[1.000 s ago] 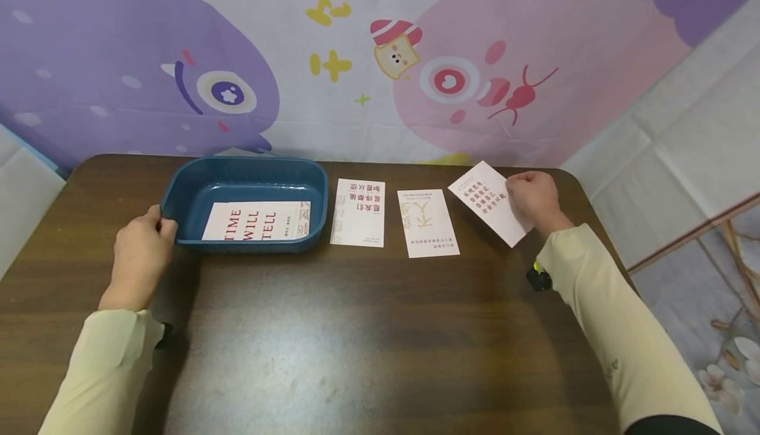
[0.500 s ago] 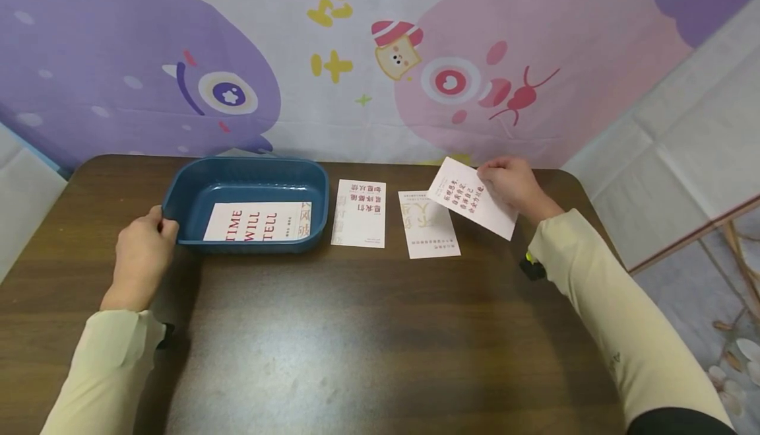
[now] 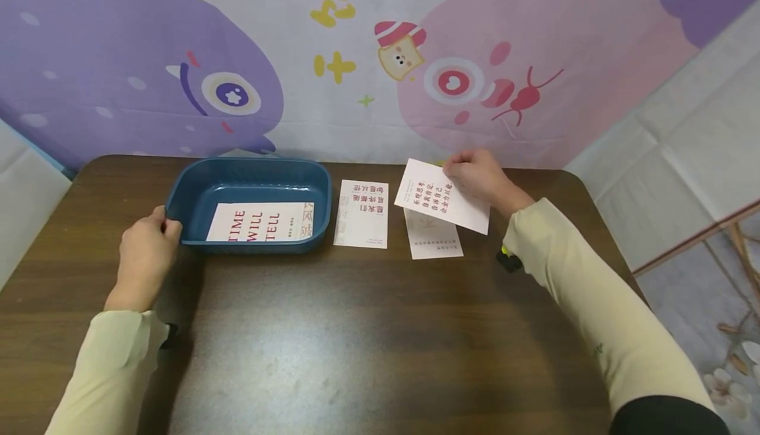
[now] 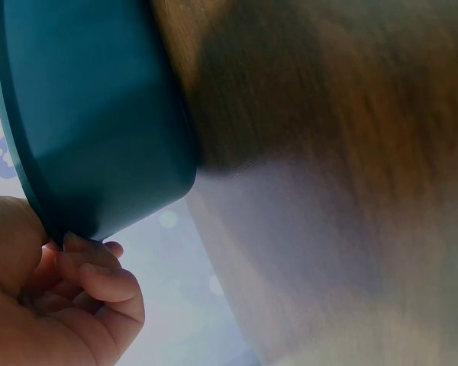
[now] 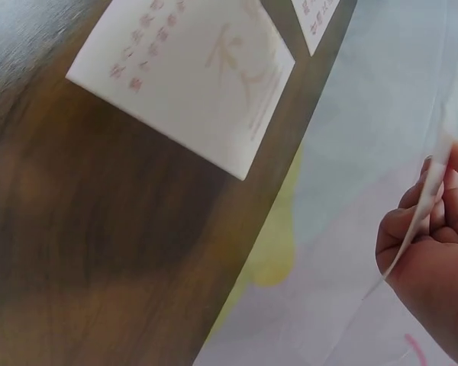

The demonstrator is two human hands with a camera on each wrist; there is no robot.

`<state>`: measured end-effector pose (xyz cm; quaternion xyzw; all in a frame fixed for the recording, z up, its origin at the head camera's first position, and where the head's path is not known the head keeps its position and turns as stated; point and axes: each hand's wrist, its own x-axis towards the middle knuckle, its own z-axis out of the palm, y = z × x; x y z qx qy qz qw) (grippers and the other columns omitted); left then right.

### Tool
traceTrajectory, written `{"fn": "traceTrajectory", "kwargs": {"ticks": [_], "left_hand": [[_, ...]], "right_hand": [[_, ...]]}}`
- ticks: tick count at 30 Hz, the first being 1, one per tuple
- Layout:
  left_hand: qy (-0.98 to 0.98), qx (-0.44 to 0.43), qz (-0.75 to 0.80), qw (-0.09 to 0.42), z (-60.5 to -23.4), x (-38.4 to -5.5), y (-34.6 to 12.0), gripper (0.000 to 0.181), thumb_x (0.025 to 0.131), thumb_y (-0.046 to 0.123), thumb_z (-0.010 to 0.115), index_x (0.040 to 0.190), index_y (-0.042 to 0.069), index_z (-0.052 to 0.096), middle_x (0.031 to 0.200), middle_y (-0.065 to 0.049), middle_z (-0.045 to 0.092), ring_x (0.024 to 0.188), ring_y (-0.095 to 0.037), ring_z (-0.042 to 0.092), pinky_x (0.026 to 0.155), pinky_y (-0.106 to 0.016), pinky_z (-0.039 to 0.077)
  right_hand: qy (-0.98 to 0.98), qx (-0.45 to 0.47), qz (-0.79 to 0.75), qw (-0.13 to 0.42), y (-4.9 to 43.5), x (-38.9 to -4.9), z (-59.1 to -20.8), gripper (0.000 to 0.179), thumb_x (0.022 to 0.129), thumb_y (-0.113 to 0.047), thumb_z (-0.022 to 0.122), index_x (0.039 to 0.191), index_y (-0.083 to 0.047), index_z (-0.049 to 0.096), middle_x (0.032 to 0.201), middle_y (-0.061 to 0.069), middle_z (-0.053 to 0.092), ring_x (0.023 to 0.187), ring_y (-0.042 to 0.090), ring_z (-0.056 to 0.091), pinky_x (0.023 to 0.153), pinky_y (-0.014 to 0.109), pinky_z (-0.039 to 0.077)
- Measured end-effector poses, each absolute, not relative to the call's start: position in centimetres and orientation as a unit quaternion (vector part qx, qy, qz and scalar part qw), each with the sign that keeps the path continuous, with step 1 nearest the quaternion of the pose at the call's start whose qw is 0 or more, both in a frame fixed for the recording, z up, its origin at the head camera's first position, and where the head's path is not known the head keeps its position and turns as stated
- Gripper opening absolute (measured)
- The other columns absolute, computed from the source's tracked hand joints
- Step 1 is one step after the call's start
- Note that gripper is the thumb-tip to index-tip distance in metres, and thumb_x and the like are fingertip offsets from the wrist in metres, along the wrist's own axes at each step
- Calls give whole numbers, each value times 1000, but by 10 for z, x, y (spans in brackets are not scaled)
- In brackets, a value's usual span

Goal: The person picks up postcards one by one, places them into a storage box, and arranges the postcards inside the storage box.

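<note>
So the right hand point(image 3: 482, 177) has its fingers point(image 5: 397, 229) pinching a white card point(image 3: 439, 202) above the counter point(image 3: 356, 329), near a second card point(image 3: 436, 245) lying there. Meanwhile the left hand point(image 3: 145, 257) grips the blue tub point(image 3: 255, 171) by its corner, TIME WILL TELL card point(image 3: 255, 222) inside.

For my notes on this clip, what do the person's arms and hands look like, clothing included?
The left hand and right hand wear no gloves. The left sleeve and right sleeve are pale cream. The right one has a small greenish mark and meets black fabric further up. A small black object shows by each cuff, the right one with a yellow-green spot.
</note>
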<state>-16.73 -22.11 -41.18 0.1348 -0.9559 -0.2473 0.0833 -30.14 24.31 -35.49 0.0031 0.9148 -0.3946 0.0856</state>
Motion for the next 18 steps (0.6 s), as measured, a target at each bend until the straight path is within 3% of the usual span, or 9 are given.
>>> {"fn": "traceTrajectory", "kwargs": {"ticks": [6,18], "left_hand": [[-956,134,-247,84,-412,-167,-221,21,91,11,36,92,-4,50,82,-25,52,70,-37,46,59,-40,34],[-955,135,-249,84,-411,-166,-220,20,91,11,36,92,-5,49,82,-25,52,71,-37,46,60,-41,35]], "right_hand": [[914,-8,-395,97,231,-302,-350,23,87,-20,56,97,-1,64,89,8,60,78,15,50,67,25,39],[912,-37,-391,116,217,-305,-345,23,87,-19,56,99,-1,65,95,11,61,83,16,51,72,25,39]]}}
